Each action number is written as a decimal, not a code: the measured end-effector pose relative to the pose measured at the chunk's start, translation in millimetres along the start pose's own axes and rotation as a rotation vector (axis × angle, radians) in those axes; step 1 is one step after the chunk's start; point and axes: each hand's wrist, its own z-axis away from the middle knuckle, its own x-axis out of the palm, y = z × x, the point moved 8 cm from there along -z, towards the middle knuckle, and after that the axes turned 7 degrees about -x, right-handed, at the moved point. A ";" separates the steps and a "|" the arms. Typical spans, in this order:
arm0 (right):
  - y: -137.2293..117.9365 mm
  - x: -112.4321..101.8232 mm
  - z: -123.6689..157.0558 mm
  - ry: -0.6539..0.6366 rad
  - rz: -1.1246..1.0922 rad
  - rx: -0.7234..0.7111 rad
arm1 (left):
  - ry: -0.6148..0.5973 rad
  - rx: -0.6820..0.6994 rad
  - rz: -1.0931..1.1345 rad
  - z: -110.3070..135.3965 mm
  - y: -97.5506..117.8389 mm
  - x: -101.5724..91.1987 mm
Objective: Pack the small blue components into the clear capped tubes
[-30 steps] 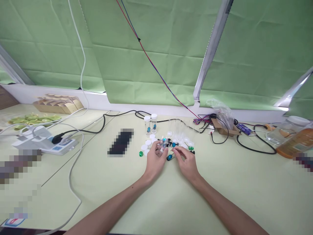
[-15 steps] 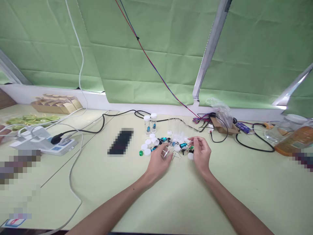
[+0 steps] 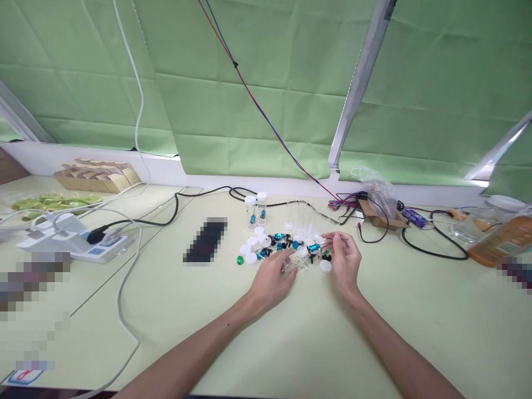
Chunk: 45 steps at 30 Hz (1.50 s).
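You have bright, even light over the pale cream-green tabletop [image 3: 233, 343], with only a faint, soft-edged shadow between your forearms [image 3: 187, 354]. Light slips past the light-green fabric blinds [image 3: 257, 122] and glares on the slanted silvery frame bar [image 3: 482, 173] at right. Your wide view stretches towards its edges. The small clear plastic tubes [image 3: 302, 221] wash out, and blocky pixelation masks the black slanted rectangle [image 3: 205, 242].

Blue component [image 3: 313, 248] beside clear tube [image 3: 296, 259]
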 end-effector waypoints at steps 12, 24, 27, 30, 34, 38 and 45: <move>1.9 11.9 5.6 -0.107 -0.067 0.088 | -0.023 -0.003 -0.006 -0.3 1.7 1.5; 18.0 22.4 8.5 -0.167 -0.283 0.315 | -0.005 0.021 -0.004 -0.2 2.2 0.0; 21.4 23.5 9.3 -0.177 -0.296 0.339 | 0.000 0.017 -0.001 -0.5 1.2 -0.5; 21.6 24.0 9.5 -0.176 -0.300 0.346 | 0.005 0.021 0.001 -0.3 1.1 -0.6; 20.7 24.4 10.0 -0.176 -0.309 0.363 | 0.013 0.029 0.008 -0.5 1.0 -0.9; 22.6 24.9 11.2 -0.179 -0.318 0.403 | 0.021 0.024 0.010 -1.7 -0.4 -1.5; 28.8 28.0 12.6 -0.200 -0.371 0.454 | 0.034 0.027 0.013 -1.3 -0.1 -3.4</move>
